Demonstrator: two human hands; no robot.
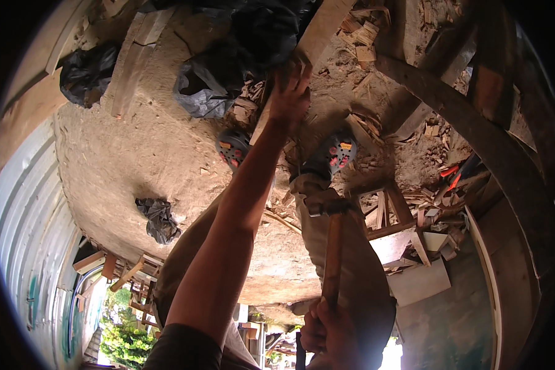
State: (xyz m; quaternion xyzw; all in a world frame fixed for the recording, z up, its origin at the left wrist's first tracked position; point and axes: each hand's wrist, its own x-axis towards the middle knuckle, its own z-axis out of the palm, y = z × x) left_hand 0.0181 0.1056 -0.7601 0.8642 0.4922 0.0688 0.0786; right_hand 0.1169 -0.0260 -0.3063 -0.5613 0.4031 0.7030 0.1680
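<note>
Left hand (290, 92) gripped the end of a pale rough-sawn plank (311, 46), apparently steadying it over the chip-strewn dirt floor (142, 142) ahead of both shoes. Right hand (330, 330) was clenched on the wooden handle of a hammer (332, 246), its dark head raised near the knee, seemingly ready to strike.

Left hand (290, 92) stretched forward, fingers (299, 73) wrapped on edge of long pale plank (317, 34). Black plastic bags (240, 55) just left of those fingers; wood scraps (364, 43) to their right. Right hand (330, 330) low in view, fingers (314, 333) closed round wooden handle of hammer (333, 246); hammer head up beyond fingers, over knee. Two grey shoes (336, 151) on sandy ground (135, 154) below plank.
</note>
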